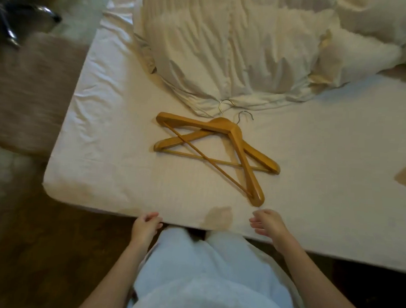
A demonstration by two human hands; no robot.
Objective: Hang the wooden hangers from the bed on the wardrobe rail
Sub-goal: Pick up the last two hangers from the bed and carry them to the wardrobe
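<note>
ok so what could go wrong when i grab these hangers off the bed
The two wooden hangers lie crossed, one on top of the other, so lifting one could drag or snag the other. Their metal hooks sit right at the crumpled duvet edge and may catch the fabric. Both the left hand and right hand are empty, so nothing is secured yet.

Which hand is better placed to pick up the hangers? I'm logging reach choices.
Probably the right hand: it hovers open just short of the top hanger's nearest arm tip. The left hand sits at the bed edge, farther away.
</note>
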